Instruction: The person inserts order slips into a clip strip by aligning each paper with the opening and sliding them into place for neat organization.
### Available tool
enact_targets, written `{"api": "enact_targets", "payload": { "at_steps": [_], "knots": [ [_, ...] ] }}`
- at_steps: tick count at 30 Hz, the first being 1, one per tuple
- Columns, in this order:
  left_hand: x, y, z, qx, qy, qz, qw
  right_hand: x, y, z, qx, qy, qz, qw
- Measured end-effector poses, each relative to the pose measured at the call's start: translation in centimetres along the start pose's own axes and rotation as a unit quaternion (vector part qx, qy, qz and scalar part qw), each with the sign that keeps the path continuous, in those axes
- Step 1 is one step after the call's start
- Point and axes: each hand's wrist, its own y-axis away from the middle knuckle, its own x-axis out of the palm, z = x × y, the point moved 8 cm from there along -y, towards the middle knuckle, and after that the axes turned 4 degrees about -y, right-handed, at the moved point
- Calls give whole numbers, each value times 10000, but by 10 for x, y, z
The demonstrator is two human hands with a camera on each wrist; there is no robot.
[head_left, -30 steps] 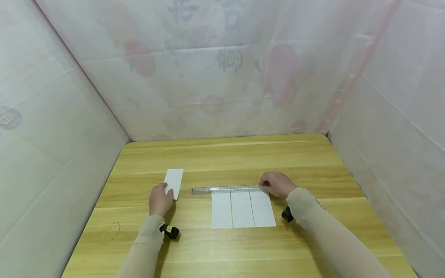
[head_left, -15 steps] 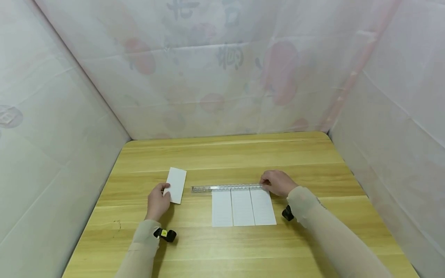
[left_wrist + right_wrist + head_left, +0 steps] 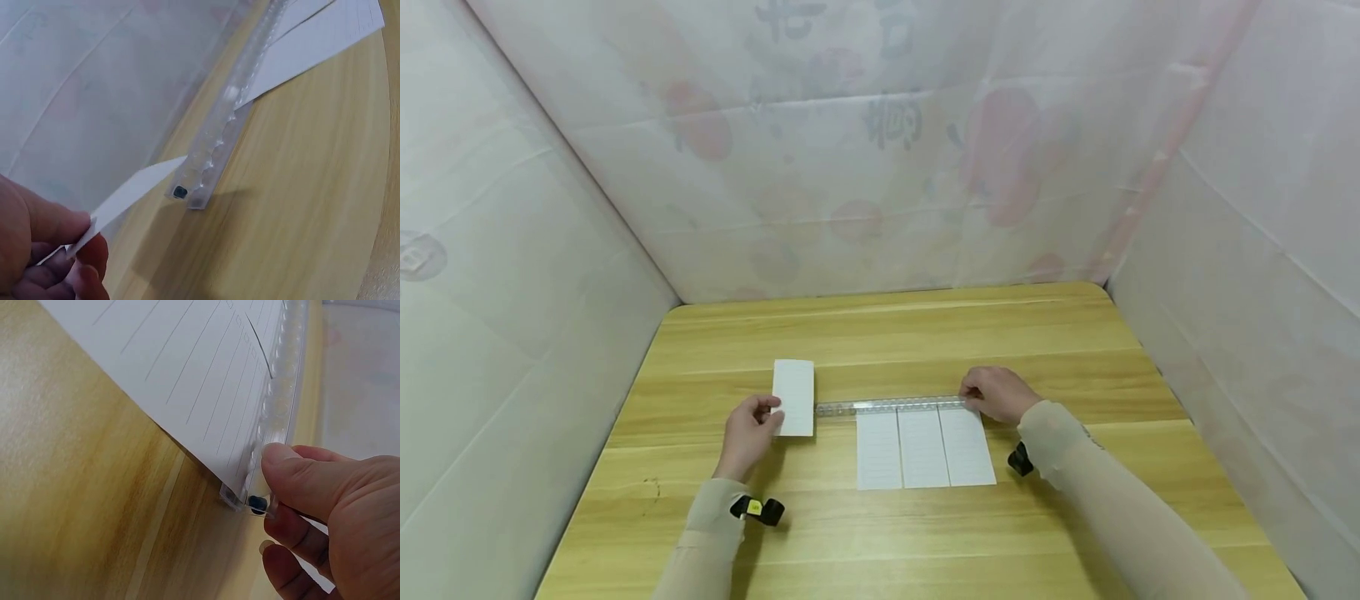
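Note:
My left hand (image 3: pixel 748 433) pinches a white slip of paper (image 3: pixel 794 398) between thumb and fingers by its left edge. The slip is raised off the table, its right edge near the left end of a clear plastic strip (image 3: pixel 872 407). In the left wrist view the slip (image 3: pixel 128 194) appears nearly edge-on, its far end by the strip's end. Several rounded bumps run along the strip, with a dark spot at its end. My right hand (image 3: pixel 1003 396) pinches the strip's right end. Three lined white slips (image 3: pixel 922 450) lie side by side, their top edges at the strip.
The wooden table (image 3: pixel 880 542) has rounded back corners. Pale printed fabric walls (image 3: pixel 880 192) stand at its back and both sides. A small black wrist camera (image 3: pixel 760 509) sits on the left sleeve, another black camera (image 3: pixel 1020 460) on the right one.
My left hand has lifted the paper slip from the table and brought it right, turning it more upright beside the strip's left end. My right hand stays at the strip's right end.

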Motion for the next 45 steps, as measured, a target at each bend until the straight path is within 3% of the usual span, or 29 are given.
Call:
{"api": "enact_targets", "payload": {
  "at_steps": [6, 16, 24, 34, 45],
  "knots": [
    [12, 2, -2, 198, 500, 569, 9969, 3, -3, 0, -31, 32, 17, 10000],
    [26, 8, 2, 211, 352, 1058, 9935, 5, -3, -1, -167, 148, 52, 9997],
    [42, 12, -1, 342, 388, 1819, 9820, 2, -5, 0, -196, 162, 43, 9997],
    [44, 20, -1, 450, -89, 1570, 9865, 2, -5, 1, -190, 188, 116, 9996],
    [55, 26, -6, 977, -325, 2042, 9735, 1, -5, 6, -235, 198, 63, 9995]
  ]
}}
